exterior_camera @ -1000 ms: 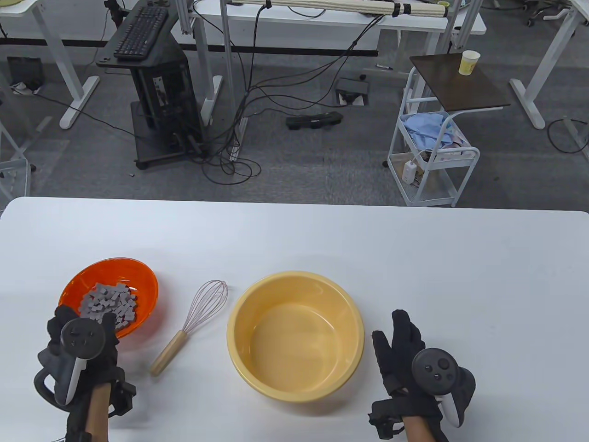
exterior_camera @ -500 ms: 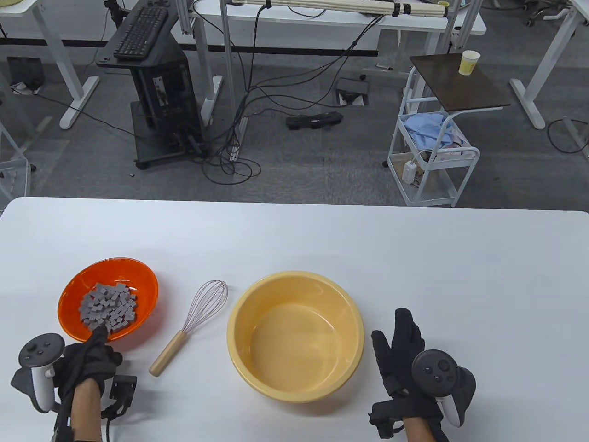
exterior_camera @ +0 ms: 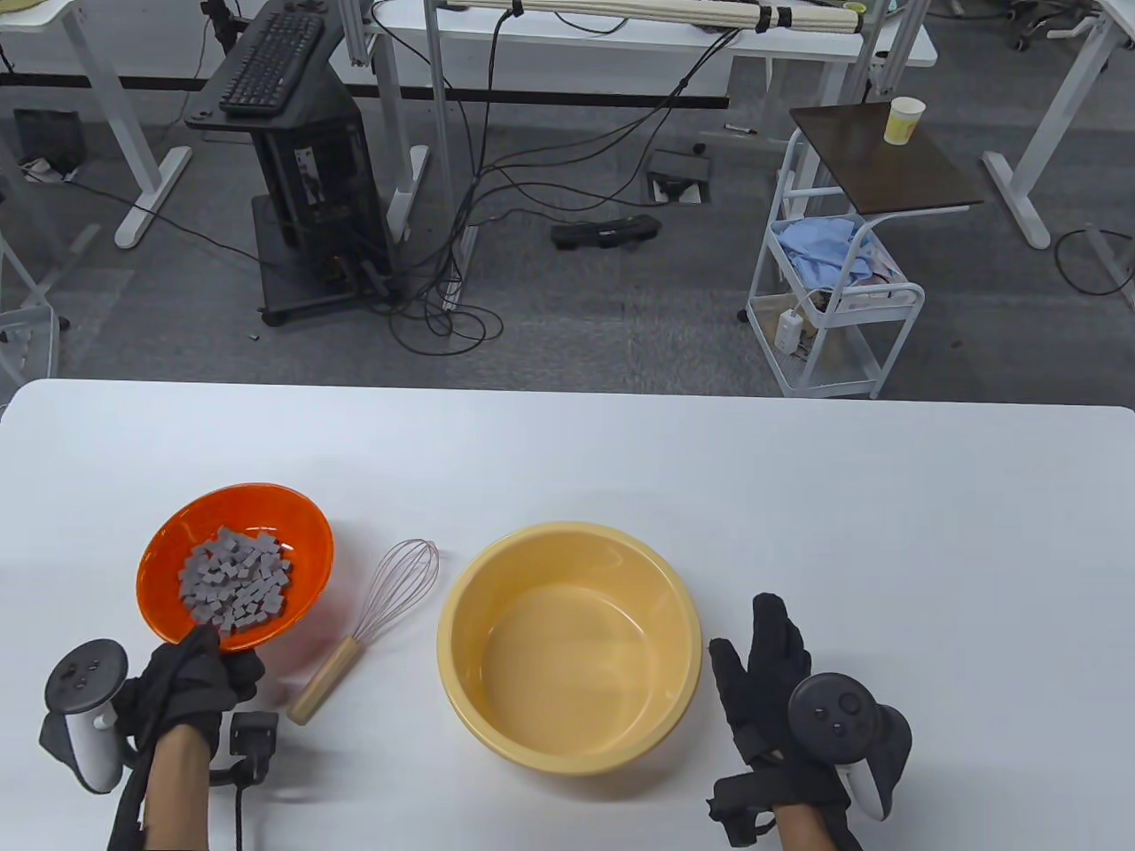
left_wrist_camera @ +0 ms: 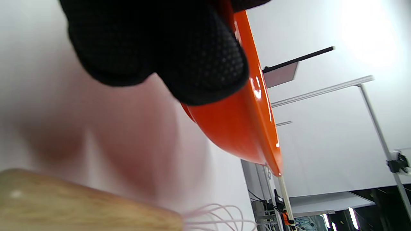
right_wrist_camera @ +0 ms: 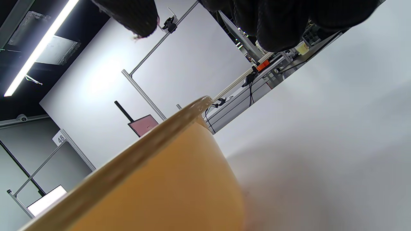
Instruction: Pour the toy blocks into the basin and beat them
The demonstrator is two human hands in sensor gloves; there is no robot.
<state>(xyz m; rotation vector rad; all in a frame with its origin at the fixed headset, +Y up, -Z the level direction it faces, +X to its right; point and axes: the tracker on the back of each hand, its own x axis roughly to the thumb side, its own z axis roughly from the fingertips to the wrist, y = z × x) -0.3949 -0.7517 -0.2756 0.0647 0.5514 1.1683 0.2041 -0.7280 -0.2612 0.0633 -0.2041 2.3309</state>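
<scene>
I am gripping the near rim of the orange bowl [exterior_camera: 238,560] with my left hand [exterior_camera: 191,678], thumb over the edge and fingers curled under it; the left wrist view shows the glove clamped on the rim and the bowl hanging clear of the table [exterior_camera: 567,443]. The bowl looks like thin glossy plastic, so I am judging it light and stiff but slick under the glove, and a one-sided rim pinch is likely to let it swing. The load is a heap of small grey toy blocks [exterior_camera: 236,581], loose and probably light. They will slide all at once when the bowl tips, and some may bounce out.

The bowl is sitting just ahead of my left hand, tilted a little, with the blocks piled toward my side of it. The yellow basin [exterior_camera: 569,647] is lying between my two hands, nearer the right one. It is wide, deep and empty, a smooth pale plastic with a rolled rim, and looks light enough to skid when beaten.

My right hand [exterior_camera: 780,683] is resting flat on the table just beside the basin's right wall, fingers straight and holding nothing. It is well placed to steady the rim.

The whisk [exterior_camera: 365,628] is lying between the bowl and the basin, its wooden handle pointing back toward my left hand. The handle is the obvious place to grasp; the thin wires look springy.
</scene>
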